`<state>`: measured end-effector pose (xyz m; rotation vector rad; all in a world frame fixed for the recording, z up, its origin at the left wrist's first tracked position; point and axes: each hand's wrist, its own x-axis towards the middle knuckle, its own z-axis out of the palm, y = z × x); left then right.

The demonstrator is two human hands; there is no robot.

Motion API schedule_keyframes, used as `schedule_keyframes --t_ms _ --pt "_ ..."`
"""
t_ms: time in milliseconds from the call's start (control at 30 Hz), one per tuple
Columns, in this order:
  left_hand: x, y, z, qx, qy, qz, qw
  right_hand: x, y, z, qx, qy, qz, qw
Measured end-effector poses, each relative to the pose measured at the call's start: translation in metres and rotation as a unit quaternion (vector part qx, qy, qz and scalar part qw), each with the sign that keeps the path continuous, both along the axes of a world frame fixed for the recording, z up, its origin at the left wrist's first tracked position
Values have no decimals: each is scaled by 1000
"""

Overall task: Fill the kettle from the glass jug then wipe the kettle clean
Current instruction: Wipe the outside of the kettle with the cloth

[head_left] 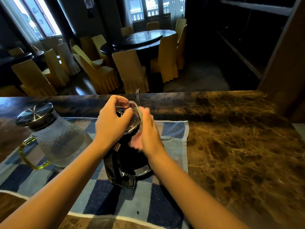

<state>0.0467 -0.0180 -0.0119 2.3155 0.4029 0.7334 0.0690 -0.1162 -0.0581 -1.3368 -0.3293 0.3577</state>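
At the far left a glass jug (61, 142) stands upright on a blue checked towel (102, 200), well apart from both hands. A dark metal lid (35, 114) sits on the jug, and its yellow-green handle (26, 156) points toward the person.

The towel is spread over the brown marbled worktop (239, 154) and runs under everything the hands are working on. The left hand (112, 124) comes in from the lower left and sits on top of the black kettle (125, 162), its fingers curled over the kettle's lid and upper rim, gripping it.

The kettle stands upright on the towel in the middle of the view, just right of the jug but not touching it. Its dark handle (115, 169) faces the person, below and between the two forearms. A thin spout (137, 96) rises behind it, just past the fingertips.

The right hand (151, 134) lies against the kettle's upper right side, close beside the left hand. It is smeared by blur and rests on a pale cloth (136, 141) bunched between the palm and the kettle wall. Whether its fingers curl round the cloth or lie flat on it cannot be told.

Right of the towel's edge the worktop is bare marble. Beyond the worktop, a dim room holds a round table (143, 38) ringed with cloth-covered chairs (130, 70).
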Motion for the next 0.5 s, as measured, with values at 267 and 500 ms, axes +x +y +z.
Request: schedule_keyframes --t_ms 267,500 --pt "0 1 0 -4 11 6 1000 49 -7 -39 -72 44 23 996" --pt "0 1 0 -4 9 4 1000 -16 0 -49 -53 -75 -83 992"
